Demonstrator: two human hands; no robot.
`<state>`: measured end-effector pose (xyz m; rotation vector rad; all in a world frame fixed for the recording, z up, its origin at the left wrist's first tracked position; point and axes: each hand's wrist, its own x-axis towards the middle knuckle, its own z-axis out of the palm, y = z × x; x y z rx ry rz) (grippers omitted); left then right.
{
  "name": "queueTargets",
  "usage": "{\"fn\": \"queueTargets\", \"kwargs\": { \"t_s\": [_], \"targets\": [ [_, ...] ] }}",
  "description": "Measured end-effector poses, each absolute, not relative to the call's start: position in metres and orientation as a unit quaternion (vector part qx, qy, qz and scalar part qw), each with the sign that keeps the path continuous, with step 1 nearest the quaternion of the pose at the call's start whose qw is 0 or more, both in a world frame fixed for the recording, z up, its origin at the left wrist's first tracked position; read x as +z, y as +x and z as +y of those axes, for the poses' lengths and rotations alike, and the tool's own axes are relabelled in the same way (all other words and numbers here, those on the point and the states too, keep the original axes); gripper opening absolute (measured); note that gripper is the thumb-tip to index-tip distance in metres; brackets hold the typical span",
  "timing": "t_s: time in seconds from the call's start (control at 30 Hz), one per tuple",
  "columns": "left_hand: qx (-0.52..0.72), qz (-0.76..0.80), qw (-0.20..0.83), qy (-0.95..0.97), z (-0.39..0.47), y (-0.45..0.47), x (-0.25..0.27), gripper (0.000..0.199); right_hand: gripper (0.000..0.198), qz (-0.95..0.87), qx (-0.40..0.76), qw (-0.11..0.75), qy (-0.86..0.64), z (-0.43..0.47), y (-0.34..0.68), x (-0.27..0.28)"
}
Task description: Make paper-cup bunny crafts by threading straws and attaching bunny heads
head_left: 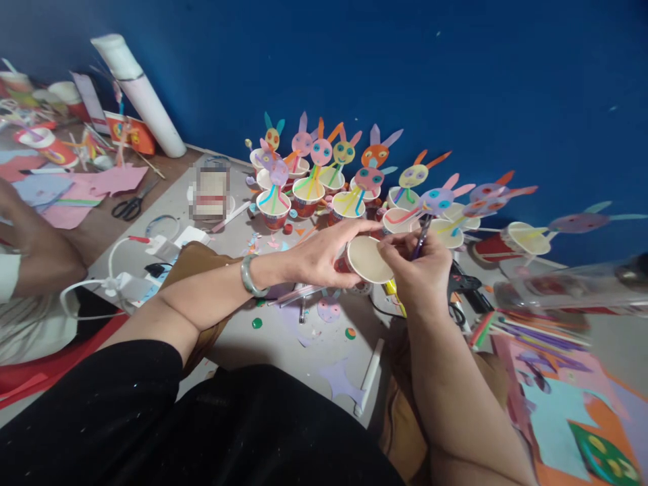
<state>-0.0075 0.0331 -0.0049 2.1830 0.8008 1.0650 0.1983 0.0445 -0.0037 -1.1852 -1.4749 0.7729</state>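
Note:
A paper cup (pixel 370 260), tilted with its pale inside toward me, is between my hands. Wrapped around its left side is my left hand (pixel 327 253), a bangle (pixel 248 275) on its wrist. My right hand (pixel 422 270) is closed on a slim dark pen (pixel 420 239), and its thumb touches the right side of the cup's rim. Just beyond my hands, red paper cups (pixel 274 210) carry paper rabbit heads (pixel 320 152) on coloured strips. Under the cup, a loose pink rabbit face (pixel 329 308) lies on the table.
A dark glue gun (pixel 466 287) lies right of my right hand. Coloured paper sheets (pixel 551 405) and a clear bottle (pixel 572 295) are farther right. On the left are a power strip (pixel 132 287), scissors (pixel 132 206), a white tube (pixel 144 98) and another person's arm (pixel 43 250).

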Motion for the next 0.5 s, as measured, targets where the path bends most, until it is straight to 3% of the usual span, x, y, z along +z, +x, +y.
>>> {"fn": "queueTargets", "kwargs": {
  "t_s": [0.1,0.23,0.33,0.5],
  "targets": [
    [0.46,0.279,0.196,0.82,0.033,-0.006,-0.006,0.076,0.014,-0.65,0.161,0.535,-0.515,0.037,0.198,-0.001],
    [0.515,0.291,0.159,0.791,0.017,0.001,-0.001,0.028,0.018,-0.704,-0.062,0.535,-0.463,0.029,0.198,-0.003],
    [0.487,0.343,0.278,0.754,0.003,0.009,0.002,0.027,0.033,-0.735,-0.126,0.522,-0.414,0.025,0.2,-0.007],
    [0.464,0.324,0.518,0.641,-0.001,0.015,0.009,0.029,0.041,-0.778,-0.122,0.485,-0.38,0.017,0.204,-0.011]
  ]
}}
